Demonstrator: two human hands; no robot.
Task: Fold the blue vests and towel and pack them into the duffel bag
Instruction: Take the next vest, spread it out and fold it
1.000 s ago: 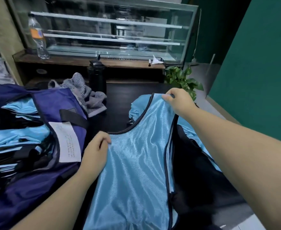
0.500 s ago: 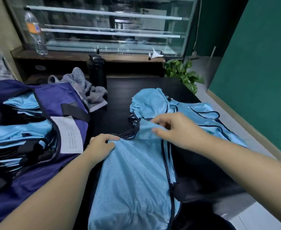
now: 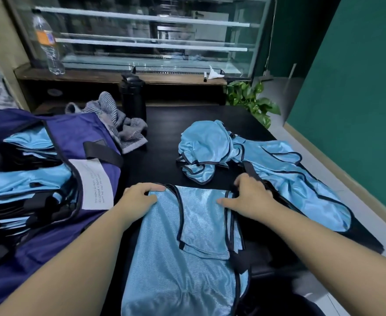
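Note:
A light blue vest with black trim (image 3: 187,258) lies flat on the dark table in front of me, its far strap folded back toward me. My left hand (image 3: 139,199) grips the vest's far left corner. My right hand (image 3: 249,197) holds its far right edge, fingers curled on the fabric. Beyond it lie a crumpled blue vest (image 3: 204,149) and another spread at the right (image 3: 301,185). The purple duffel bag (image 3: 73,137) stands open at the left with folded blue vests inside (image 3: 25,181). A grey striped towel (image 3: 117,119) is bunched behind the bag.
A black bottle (image 3: 133,96) stands at the table's back beside the towel. A clear water bottle (image 3: 47,44) sits on the wooden ledge under a glass display case. A green plant (image 3: 253,101) grows off the table's far right corner. The table's right edge (image 3: 367,242) borders a pale floor.
My right hand has carried the vest's far strap back toward me and laid it down on the vest. My left hand has stayed on the left corner.

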